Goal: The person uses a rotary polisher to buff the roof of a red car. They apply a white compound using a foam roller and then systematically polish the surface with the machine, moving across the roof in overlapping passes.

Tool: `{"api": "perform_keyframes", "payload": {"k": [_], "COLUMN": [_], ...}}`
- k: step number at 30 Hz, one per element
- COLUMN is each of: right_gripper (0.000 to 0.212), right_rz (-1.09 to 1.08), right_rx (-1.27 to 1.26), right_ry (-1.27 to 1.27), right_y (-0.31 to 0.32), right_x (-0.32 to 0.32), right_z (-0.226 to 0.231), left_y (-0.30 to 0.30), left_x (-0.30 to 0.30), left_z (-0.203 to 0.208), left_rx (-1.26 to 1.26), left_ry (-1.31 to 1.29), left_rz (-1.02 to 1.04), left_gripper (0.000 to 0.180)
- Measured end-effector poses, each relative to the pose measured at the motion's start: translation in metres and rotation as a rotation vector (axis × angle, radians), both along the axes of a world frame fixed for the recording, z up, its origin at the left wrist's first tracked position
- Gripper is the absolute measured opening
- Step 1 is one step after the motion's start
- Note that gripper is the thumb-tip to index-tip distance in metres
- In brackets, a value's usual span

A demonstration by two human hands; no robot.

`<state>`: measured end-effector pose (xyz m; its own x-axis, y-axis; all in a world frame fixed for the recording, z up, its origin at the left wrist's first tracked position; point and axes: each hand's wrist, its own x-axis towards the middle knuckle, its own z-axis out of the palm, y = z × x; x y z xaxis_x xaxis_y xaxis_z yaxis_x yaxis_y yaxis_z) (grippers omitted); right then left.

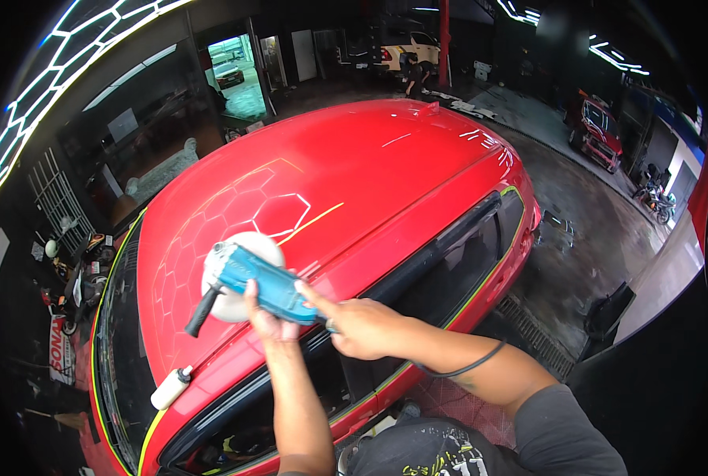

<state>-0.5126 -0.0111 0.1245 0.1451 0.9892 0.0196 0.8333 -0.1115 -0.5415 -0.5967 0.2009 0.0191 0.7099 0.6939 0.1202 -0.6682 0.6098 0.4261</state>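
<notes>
- Left hand (268, 321) gripping blue polisher (260, 284) body from beneath, fingers curled.
- Right hand (360, 325) closing on polisher's rear, forefinger extended.
- Pressing white pad (247, 252) against red car roof (346, 170).

Glossy red paint, matt blue plastic

The car roof (346, 166) is showing smooth, mirror-glossy red metal; at 9 o'clock on it the polisher (262, 282) is showing matt blue plastic, its white pad (239, 242) looking soft; the white bottle (171, 387) is looking plastic.

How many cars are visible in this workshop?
3: the glossy red car under the blue polishing machine, a white car far behind, a red car at right. Others may be hidden.
</notes>
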Motion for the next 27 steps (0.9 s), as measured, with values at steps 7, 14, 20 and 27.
{"api": "perform_keyframes", "payload": {"k": [7, 14, 20, 27], "right_gripper": [0.112, 0.115, 0.11, 0.116], "right_rz": [-0.305, -0.547, -0.375, -0.133], "right_rx": [0.061, 0.041, 0.147, 0.083], "right_ry": [0.31, 0.67, 0.521, 0.497], "right_y": [-0.064, -0.05, -0.047, -0.013], "right_x": [0.079, 0.068, 0.02, -0.068], "right_z": [-0.009, 0.013, -0.025, -0.039], "left_y": [-0.057, -0.047, -0.035, -0.005], "left_x": [0.134, 0.18, 0.092, -0.053], "left_z": [0.026, 0.05, 0.027, 0.019], "left_rx": [-0.046, 0.0, 0.064, 0.138], "left_ry": [0.026, 0.228, 0.24, 0.248], "left_rz": [-0.345, -0.413, -0.304, -0.282], "left_gripper": [0.053, 0.05, 0.054, 0.08]}}
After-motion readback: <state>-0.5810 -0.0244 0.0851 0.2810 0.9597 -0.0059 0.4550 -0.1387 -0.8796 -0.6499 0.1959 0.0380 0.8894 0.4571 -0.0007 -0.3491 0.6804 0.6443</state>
